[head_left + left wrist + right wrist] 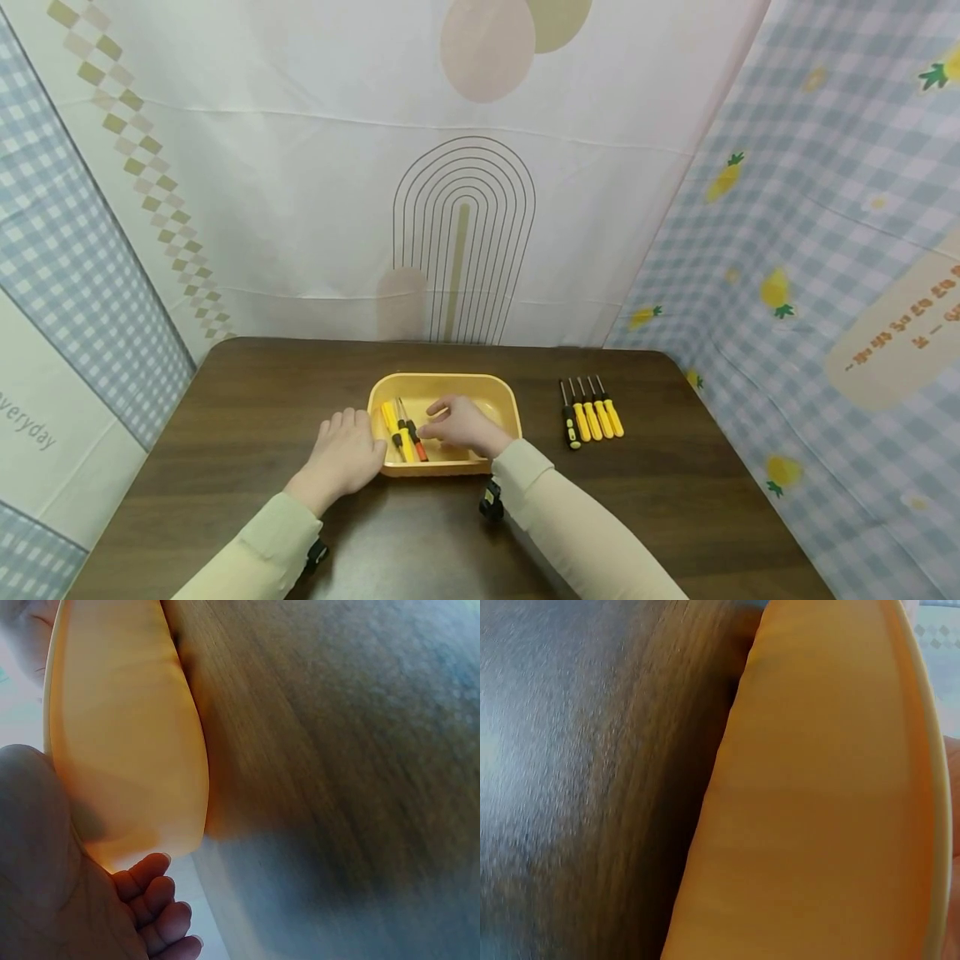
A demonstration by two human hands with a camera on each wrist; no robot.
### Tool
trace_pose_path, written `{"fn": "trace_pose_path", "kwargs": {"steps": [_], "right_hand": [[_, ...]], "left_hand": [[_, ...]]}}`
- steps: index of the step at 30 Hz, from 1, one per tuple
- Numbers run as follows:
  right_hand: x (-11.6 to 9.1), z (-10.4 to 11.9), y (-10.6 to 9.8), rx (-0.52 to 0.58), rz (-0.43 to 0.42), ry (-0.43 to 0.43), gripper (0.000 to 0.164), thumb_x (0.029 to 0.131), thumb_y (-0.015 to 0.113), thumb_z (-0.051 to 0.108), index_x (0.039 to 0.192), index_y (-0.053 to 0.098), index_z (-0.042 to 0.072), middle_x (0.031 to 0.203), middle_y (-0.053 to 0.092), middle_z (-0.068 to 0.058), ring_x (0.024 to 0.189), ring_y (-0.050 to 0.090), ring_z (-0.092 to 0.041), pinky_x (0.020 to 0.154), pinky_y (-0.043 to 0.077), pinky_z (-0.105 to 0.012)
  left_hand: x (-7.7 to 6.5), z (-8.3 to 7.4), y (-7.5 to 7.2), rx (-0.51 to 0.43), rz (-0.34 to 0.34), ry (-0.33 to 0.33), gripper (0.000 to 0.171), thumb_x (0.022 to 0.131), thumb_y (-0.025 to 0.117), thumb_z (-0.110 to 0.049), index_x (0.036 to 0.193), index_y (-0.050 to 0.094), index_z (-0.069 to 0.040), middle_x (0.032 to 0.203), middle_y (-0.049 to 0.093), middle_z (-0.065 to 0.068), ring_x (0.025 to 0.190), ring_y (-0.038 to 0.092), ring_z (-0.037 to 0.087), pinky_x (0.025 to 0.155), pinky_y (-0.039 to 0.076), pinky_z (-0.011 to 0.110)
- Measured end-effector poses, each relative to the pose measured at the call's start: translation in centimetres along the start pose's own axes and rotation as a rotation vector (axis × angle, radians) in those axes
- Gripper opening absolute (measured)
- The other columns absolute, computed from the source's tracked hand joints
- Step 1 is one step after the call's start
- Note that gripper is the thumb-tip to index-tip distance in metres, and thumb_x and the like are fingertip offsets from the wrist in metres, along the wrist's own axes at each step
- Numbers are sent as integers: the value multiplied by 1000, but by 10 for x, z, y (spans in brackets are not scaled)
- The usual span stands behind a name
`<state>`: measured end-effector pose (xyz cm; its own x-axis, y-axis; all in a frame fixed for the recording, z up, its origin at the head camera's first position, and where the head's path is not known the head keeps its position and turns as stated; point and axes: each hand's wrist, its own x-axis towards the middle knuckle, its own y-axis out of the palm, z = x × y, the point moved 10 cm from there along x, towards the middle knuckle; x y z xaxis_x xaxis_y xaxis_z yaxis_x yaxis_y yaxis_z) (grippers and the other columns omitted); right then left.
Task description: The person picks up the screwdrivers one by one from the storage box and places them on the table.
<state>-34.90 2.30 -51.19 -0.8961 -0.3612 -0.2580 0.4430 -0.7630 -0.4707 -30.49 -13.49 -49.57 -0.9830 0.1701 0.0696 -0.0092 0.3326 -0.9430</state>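
A yellow tray (491,387) sits on the table, with several small screwdrivers (406,442) gathered at its left end. Their handles are yellow, black and red. My left hand (347,447) holds the tray's left end near the front corner. In the left wrist view, the thumb (26,817) lies at the rim and the fingers (154,896) bend down by the outer wall. Inside the tray, my right hand (465,427) has its fingers loosely bent just right of the screwdrivers, thumb close to the red-and-black one. Nothing shows in its grasp. The tray's front wall (817,787) hides most of it in the right wrist view.
To the right of the tray, several more screwdrivers (592,418) lie side by side on the dark wooden table (285,375), shafts pointing away. One has a black-and-yellow handle, the others yellow. Patterned cloths (315,208) hang behind the table and along both sides.
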Motion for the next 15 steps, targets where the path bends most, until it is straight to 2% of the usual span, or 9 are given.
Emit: {"fn": "trace_pose_path", "kwargs": {"steps": [9, 15], "right_hand": [[7, -4, 12, -35, 17, 37, 37, 78, 79, 9, 110, 61, -1, 93, 63, -5, 72, 64, -18, 64, 53, -32], [11, -7, 12, -125, -13, 57, 37, 76, 81, 11, 106, 62, 2, 90, 61, -4, 69, 61, -16, 61, 50, -31]], "left_hand": [[0, -1, 0, -4, -3, -1, 40, 90, 50, -31, 104, 51, 6, 92, 46, 15, 87, 44, 32, 78, 34, 49], [0, 0, 0, -7, 0, -3, 40, 90, 50, -31, 104, 51, 6, 92, 46, 14, 86, 43, 32, 78, 34, 48]]}}
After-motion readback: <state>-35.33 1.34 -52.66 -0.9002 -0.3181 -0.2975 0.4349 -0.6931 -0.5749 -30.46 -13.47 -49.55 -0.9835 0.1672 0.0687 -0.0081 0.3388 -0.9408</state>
